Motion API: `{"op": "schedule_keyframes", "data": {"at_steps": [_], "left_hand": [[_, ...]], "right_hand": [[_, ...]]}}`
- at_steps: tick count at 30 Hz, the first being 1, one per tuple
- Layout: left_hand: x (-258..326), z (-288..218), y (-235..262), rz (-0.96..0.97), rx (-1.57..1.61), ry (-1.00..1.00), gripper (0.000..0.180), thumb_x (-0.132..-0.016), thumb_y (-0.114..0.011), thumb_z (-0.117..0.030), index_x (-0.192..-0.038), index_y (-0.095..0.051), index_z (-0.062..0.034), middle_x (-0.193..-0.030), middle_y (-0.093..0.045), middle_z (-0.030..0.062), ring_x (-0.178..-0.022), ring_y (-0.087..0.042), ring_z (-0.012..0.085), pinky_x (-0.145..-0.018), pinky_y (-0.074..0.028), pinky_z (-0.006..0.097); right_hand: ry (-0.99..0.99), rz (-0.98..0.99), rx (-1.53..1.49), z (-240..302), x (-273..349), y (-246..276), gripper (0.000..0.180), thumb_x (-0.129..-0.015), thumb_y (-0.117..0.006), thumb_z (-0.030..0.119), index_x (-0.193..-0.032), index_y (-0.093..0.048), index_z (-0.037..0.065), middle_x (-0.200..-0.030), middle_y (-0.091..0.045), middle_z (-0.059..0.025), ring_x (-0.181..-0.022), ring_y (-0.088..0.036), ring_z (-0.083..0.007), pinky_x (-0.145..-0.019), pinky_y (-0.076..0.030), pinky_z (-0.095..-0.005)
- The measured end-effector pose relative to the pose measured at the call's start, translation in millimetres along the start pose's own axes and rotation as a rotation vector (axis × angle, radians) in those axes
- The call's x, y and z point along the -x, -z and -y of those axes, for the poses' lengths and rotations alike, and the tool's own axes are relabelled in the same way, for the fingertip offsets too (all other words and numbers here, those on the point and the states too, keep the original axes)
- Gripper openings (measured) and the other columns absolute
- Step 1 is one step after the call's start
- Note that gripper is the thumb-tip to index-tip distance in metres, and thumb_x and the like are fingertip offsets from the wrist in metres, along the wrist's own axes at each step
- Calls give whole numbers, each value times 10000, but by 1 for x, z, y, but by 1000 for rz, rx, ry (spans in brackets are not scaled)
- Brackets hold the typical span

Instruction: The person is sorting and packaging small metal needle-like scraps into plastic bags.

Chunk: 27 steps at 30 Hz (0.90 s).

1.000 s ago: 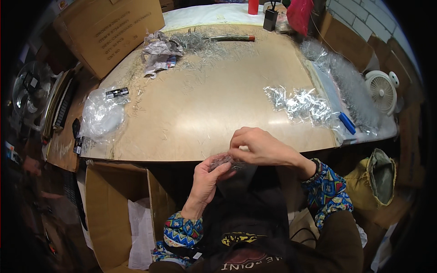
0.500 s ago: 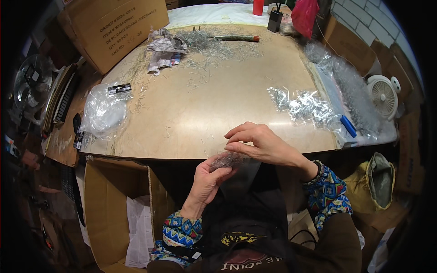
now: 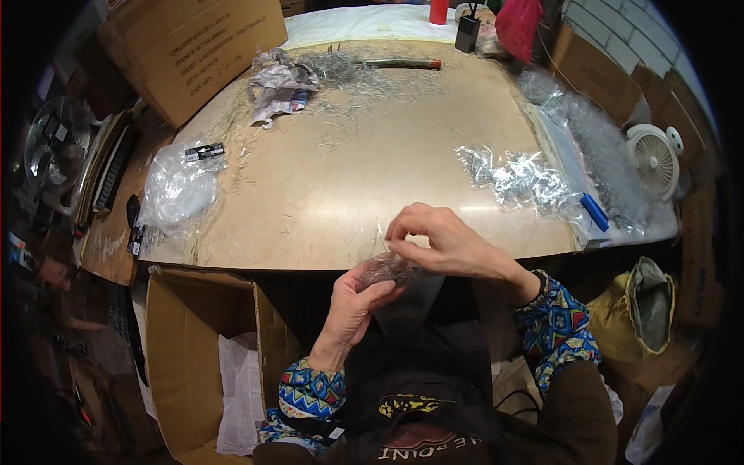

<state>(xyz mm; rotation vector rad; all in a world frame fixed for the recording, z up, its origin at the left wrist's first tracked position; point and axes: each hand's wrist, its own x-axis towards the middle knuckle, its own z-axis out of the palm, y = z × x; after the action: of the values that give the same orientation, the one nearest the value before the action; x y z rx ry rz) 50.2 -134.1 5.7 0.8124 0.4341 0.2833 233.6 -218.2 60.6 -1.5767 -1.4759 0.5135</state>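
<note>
My left hand (image 3: pixel 355 306) is closed round a bundle of thin, shiny clear strands (image 3: pixel 385 271), just off the table's near edge. Directly above the bundle, my right hand (image 3: pixel 440 244) is curled with thumb and fingertips brought together. Whatever is between those fingertips is too small to make out. Below the hands hangs a sheet of clear plastic (image 3: pixel 407 302), its upper end hidden by them. Several similar short clear strips lie loose on the wooden table (image 3: pixel 356 178).
Clear strip packs (image 3: pixel 519 182) lie at the right, near a blue marker-like object (image 3: pixel 594 211). A clear bag (image 3: pixel 182 190) sits left; crumpled paper (image 3: pixel 280 85) and a dark tube (image 3: pixel 403 64) lie farther back. An open carton (image 3: pixel 201 349) stands below the table, lower left.
My right hand has risen slightly, and its thumb and fingertips have come together from a more spread pose. The left hand keeps its hold on the bundle.
</note>
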Motion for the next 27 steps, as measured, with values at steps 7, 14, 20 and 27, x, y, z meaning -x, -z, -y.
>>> {"op": "schedule_keyframes", "data": {"at_steps": [7, 14, 20, 27], "left_hand": [[-4, 0, 2, -31, 28, -12, 355, -866, -580, 39, -1218, -539, 41, -1167, -622, 151, -1036, -631, 206, -895, -556, 341], [-10, 0, 4, -17, -49, 30, 328, -867, -565, 40, -1195, -556, 45, -1129, -634, 122, -1039, -626, 198, -913, -543, 351], [-7, -3, 3, 26, 35, -51, 364, -862, -609, 39, -1223, -561, 37, -1150, -630, 119, -1056, -615, 181, -939, -524, 332], [-11, 2, 10, 69, -134, -113, 456, -838, -647, 46, -1276, -519, 33, -1171, -622, 138, -1072, -607, 181, -952, -495, 303]], "right_hand": [[-85, -231, 69, -2, -8, -8, 358, -928, -608, 227, -1202, -556, 3, -1120, -618, -124, -991, -596, -194, -801, -483, -296], [-91, -169, -141, -1, -17, -15, 146, -885, -647, 116, -945, -683, -12, -803, -678, -81, -755, -613, -116, -698, -483, -261], [219, -220, -26, 9, -17, -7, 137, -879, -657, 134, -949, -701, 25, -935, -681, -102, -923, -611, -188, -754, -495, -299], [259, 221, 206, 6, -4, 6, 479, -778, -762, 253, -1181, -601, 50, -1323, -531, -128, -1185, -483, -296, -993, -398, -399]]}}
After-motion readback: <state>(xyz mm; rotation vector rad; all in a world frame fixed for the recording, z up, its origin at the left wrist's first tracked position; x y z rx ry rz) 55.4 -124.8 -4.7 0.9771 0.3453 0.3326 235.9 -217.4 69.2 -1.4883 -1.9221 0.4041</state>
